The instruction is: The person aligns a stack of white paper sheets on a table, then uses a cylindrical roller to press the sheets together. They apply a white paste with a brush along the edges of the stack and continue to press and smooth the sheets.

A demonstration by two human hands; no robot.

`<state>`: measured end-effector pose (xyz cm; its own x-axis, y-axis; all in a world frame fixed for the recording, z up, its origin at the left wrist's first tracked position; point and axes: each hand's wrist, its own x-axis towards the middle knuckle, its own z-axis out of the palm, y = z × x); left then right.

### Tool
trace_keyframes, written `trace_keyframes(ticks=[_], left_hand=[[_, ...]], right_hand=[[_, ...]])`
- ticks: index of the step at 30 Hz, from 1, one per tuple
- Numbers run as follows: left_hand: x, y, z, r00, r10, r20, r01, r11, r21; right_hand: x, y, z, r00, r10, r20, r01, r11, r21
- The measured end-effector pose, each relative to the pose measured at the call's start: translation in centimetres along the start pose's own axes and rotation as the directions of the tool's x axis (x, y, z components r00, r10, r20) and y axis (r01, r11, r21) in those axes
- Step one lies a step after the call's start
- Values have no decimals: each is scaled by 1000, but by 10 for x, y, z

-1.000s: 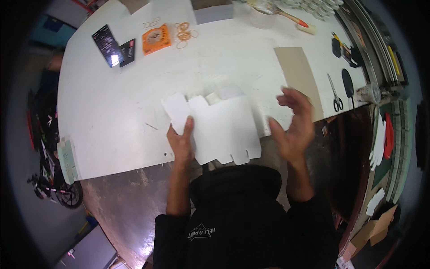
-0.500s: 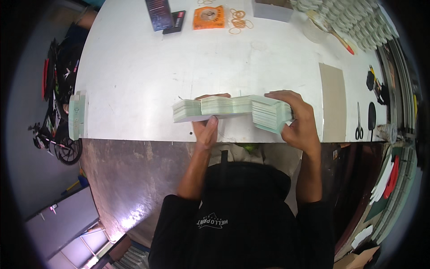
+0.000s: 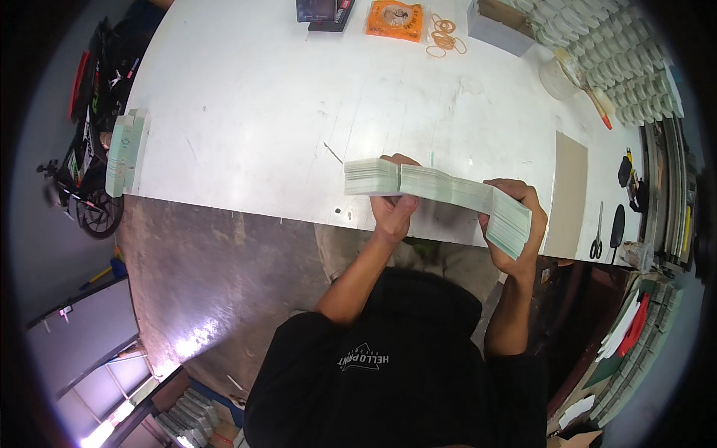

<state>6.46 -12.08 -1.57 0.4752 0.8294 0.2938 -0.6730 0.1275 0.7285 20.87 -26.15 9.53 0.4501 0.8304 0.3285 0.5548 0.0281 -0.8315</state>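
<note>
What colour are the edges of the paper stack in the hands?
Pale green, almost white; the stack shows best in the head view.

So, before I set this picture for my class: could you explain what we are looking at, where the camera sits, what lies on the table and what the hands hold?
There is no machine here: a person works with two bare hands. The camera is worn on the person's head and looks down through a fisheye lens, so straight edges bend near the rim.

The left hand and right hand grip a thick stack of flat pale green die-cut cards by its ends, edge-on, over the near edge of a white table.

On the table lie an orange packet, loose rubber bands, a grey box, a brown cardboard sheet, scissors and a smaller pale green stack at the left edge. More stacks crowd the far right corner.
</note>
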Motion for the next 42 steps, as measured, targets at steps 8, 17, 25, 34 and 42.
trace_keyframes(ticks=[8, 17, 25, 34, 42], left_hand=[[1, 10, -3, 1000, -17, 10, 16, 997, 69], [2, 70, 44, 947, 69, -314, -6, 980, 199], [15, 75, 50, 951, -53, -306, 121, 971, 207], [10, 61, 20, 996, -18, -90, 38, 972, 234], [8, 70, 2, 999, -29, -22, 29, 1000, 1]], right_hand=[[0, 15, 8, 995, -29, -93, 27, 999, -30], [-3, 19, 14, 984, -99, -145, 86, 992, -91], [-6, 13, 16, 991, -74, -114, 73, 997, -12], [-2, 12, 12, 992, 101, -78, -95, 993, 72], [6, 6, 10, 998, 1, -70, -7, 996, -86]])
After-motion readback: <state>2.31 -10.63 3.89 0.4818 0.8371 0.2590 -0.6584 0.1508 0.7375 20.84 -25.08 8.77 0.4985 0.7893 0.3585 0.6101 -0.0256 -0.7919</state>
